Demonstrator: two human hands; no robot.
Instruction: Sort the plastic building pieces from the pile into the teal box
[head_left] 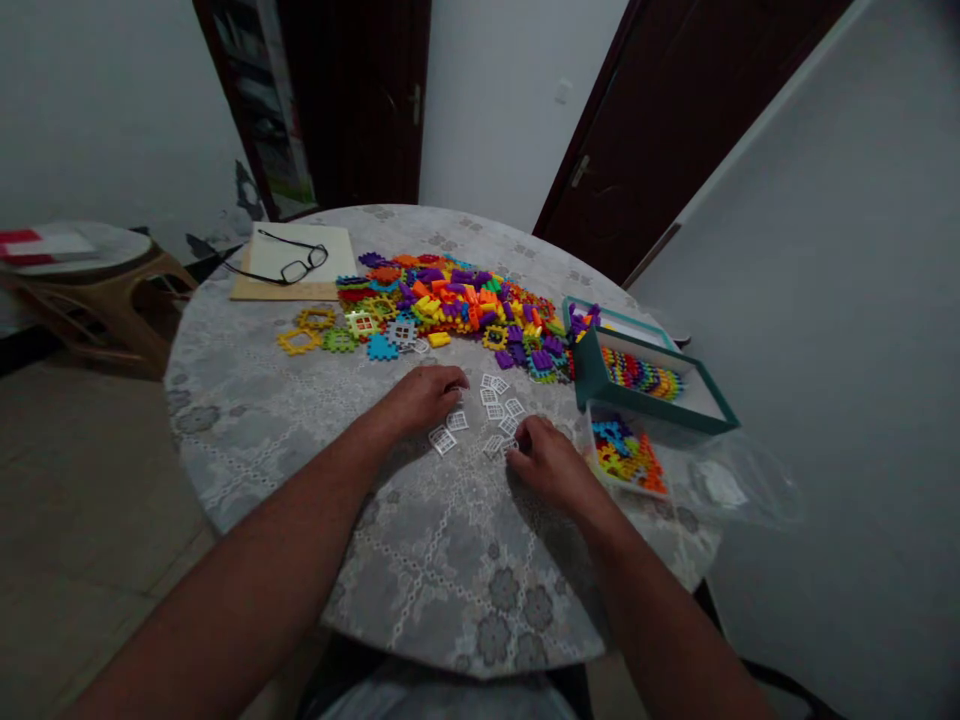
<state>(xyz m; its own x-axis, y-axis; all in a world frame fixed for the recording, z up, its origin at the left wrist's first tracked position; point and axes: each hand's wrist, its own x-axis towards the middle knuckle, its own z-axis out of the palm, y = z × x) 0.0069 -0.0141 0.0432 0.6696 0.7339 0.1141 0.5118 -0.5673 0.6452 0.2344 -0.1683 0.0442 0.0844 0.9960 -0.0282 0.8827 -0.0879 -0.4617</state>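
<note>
Small white plastic toy window pieces (pixel 493 410) with grid panes lie loosely in the middle of the table, between my hands. My left hand (pixel 426 396) is closed, its fingertips on a white window piece that is mostly hidden by the fingers. Just below those fingertips lie two more white window pieces (pixel 442 440). On the other side, my right hand (pixel 551 460) is curled, thumb and fingers pinched at a white window piece (pixel 511 445) at the near end of the loose group. How firmly either piece is gripped is hard to see.
Beyond my hands spreads a heap of colourful plastic building pieces (pixel 465 305). At the right stand a green box (pixel 652 410) and a clear tub (pixel 626 482) of pieces, beside a plastic bag (pixel 742 485). Glasses (pixel 304 265) rest on paper (pixel 341 250) at the back left.
</note>
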